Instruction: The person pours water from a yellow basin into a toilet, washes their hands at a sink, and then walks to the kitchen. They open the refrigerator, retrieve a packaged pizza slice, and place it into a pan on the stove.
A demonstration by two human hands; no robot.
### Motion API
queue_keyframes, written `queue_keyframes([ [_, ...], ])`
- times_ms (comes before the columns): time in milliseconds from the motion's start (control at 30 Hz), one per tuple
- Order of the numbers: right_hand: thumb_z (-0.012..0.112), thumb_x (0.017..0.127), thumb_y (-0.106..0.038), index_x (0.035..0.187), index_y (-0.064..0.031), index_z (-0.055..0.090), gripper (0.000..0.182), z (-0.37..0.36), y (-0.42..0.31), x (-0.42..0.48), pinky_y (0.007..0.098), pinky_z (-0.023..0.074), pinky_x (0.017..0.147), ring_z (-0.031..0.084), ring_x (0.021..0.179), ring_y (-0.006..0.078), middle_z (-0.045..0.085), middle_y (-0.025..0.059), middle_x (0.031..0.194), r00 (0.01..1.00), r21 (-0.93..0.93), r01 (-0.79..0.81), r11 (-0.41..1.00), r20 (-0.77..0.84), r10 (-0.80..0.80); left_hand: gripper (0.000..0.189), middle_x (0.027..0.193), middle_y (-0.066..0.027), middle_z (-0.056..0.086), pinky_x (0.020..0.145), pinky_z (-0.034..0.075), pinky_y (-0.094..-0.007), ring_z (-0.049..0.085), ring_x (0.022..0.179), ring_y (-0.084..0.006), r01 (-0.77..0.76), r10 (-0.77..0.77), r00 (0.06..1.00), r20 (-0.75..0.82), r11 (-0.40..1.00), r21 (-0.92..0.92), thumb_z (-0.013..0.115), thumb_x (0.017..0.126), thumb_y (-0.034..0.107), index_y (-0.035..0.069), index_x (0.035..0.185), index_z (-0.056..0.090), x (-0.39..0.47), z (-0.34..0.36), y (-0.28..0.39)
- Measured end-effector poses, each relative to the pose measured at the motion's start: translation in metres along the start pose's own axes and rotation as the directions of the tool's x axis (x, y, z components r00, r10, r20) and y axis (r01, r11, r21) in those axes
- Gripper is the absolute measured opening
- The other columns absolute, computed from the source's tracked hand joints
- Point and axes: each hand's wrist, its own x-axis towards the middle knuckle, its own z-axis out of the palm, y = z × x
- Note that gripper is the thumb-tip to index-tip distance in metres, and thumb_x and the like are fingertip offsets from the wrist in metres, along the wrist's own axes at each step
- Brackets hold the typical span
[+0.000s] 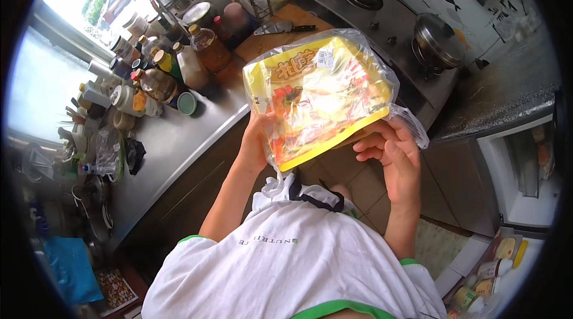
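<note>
A yellow printed food package [322, 99] inside a clear plastic bag [385, 79] is held up in front of my white shirt. My left hand [255, 140] grips its left edge, the thumb on the front and the other fingers hidden behind. Near the lower right corner is my right hand [391, 153], its fingers curled loosely and apart; the fingertips reach toward the package's lower edge and the bag's gathered end [412, 128]. Whether they touch it cannot be told. Behind the package, a cleaver [280, 28] lies on a wooden cutting board [255, 45].
Sauce bottles [210, 50] and jars crowd the steel counter [165, 140] at left. A gas stove [380, 19] with a lidded pot [438, 41] stands at upper right. An open refrigerator [497, 162] with food in its door is at right.
</note>
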Motion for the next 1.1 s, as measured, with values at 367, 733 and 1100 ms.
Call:
queue_keyframes([
  [367,0.053,0.091,-0.017,0.126,0.004,0.048,0.041,0.031,0.022,0.104,0.0344,0.054,0.079,0.065,0.094,0.024,0.061,0.0196,0.117,0.947,-0.108,-0.188,0.976,0.245,0.21,0.058,0.123,-0.014,0.055,0.094,0.049,-0.0398,0.059,0.109,-0.0264,-0.287,0.268,0.951,-0.154,0.951,-0.117,0.057,0.083,0.024,0.004,0.134,0.038,0.003,-0.055,0.037],
  [733,0.053,0.091,-0.016,0.12,0.0041,0.054,0.034,0.026,0.043,0.208,0.0314,0.0577,0.071,0.067,0.086,0.0212,0.065,0.0162,0.103,0.824,-0.197,-0.417,0.887,0.329,0.461,0.074,0.138,-0.0143,0.041,0.1,0.045,-0.0423,0.049,0.123,-0.0278,-0.527,0.515,0.821,-0.247,0.849,0.017,0.055,0.078,0.016,0.01,0.145,0.022,0.03,-0.071,0.064],
  [1100,0.05,0.093,-0.014,0.123,0.0022,0.05,0.034,0.032,0.097,0.244,0.0294,0.0583,0.069,0.067,0.085,0.0192,0.064,0.0149,0.108,0.605,-0.272,-0.663,0.697,0.352,0.714,0.062,0.127,-0.0168,0.051,0.094,0.051,-0.041,0.058,0.111,-0.0291,-0.448,0.323,0.841,-0.434,0.866,-0.223,0.053,0.079,0.013,0.003,0.137,0.031,0.045,-0.135,0.023],
])
